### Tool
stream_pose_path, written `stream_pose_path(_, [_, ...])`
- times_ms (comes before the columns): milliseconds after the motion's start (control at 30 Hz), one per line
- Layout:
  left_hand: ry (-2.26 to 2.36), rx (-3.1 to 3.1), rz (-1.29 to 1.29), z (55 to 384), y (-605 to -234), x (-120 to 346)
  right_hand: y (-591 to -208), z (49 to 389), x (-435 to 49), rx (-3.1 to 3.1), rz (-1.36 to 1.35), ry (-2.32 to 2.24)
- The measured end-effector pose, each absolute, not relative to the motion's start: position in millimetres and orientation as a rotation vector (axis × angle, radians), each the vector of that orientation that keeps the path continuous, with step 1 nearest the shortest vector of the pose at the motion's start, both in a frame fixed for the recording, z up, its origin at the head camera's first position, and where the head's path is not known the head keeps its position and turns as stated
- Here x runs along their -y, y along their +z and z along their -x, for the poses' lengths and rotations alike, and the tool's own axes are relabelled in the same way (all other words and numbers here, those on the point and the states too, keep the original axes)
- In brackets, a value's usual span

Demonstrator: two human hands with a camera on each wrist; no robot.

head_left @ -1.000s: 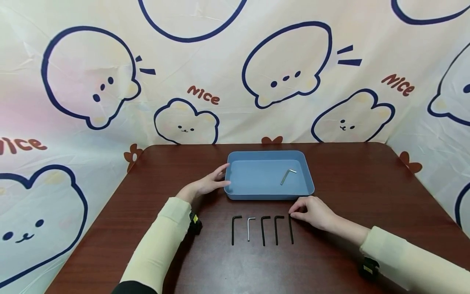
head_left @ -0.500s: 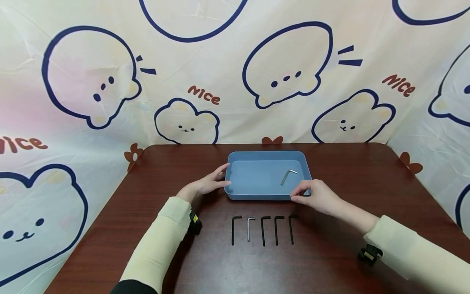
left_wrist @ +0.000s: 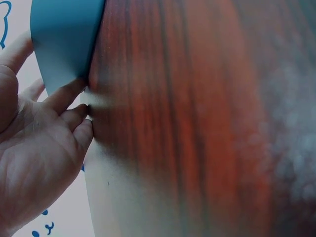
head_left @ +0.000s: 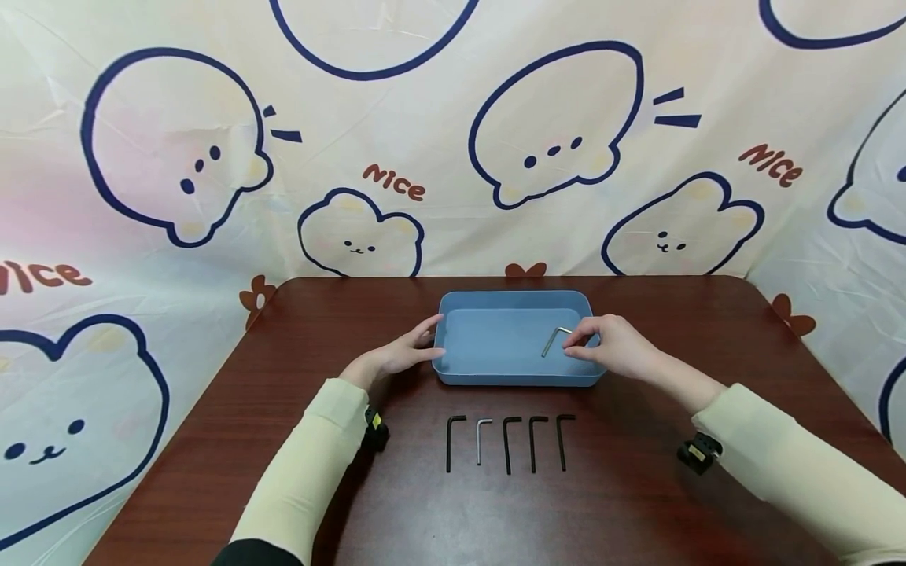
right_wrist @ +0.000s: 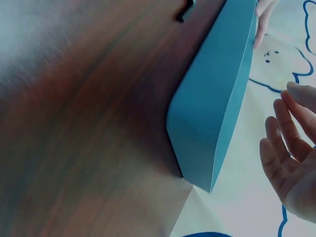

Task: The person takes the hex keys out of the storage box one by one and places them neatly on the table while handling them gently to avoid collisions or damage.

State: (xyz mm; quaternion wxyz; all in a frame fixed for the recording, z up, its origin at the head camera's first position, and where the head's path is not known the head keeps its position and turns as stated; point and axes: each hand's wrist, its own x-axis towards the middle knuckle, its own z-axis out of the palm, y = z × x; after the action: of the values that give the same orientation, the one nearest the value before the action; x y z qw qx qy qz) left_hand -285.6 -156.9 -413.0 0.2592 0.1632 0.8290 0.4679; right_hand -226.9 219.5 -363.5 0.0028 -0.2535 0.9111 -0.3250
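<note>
A silver hex key (head_left: 552, 343) lies in the right part of a shallow blue tray (head_left: 495, 378). My right hand (head_left: 614, 344) is over the tray's right end, thumb and index fingertips close together beside the key's short arm. Nothing shows between those fingertips in the right wrist view, where the hand (right_wrist: 294, 148) has loosely bent fingers above the rim. At the tray's left end, my left hand (head_left: 399, 354) touches the wall with spread, fairly straight fingers. The left wrist view shows its fingertips right at the tray's lower edge (left_wrist: 69, 54).
In front of the tray, several hex keys lie in a row on the brown table (head_left: 623, 511): a black one (head_left: 449, 446) at the left end, a silver one (head_left: 479, 444) beside it, more black ones (head_left: 534, 446) rightward. A patterned cloth (head_left: 453, 157) hangs behind.
My right hand has left the rightmost black hex key in the row and moved up over the tray to the silver one. The left hand has stayed at the tray.
</note>
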Motion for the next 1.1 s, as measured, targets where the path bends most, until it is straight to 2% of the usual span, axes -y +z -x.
stream_pose_path(733, [1.271, -2.258, -0.421, 284.9, -416.9, 158.5, -361.5, 277.7, -229.0, -2.859, 0.53, -1.012])
stream_pose_path(1100, [1.264, -2.25, -0.437, 286.4, -415.5, 157.3, -367.3, 293.2, -236.2, -2.856, 0.494, -1.007])
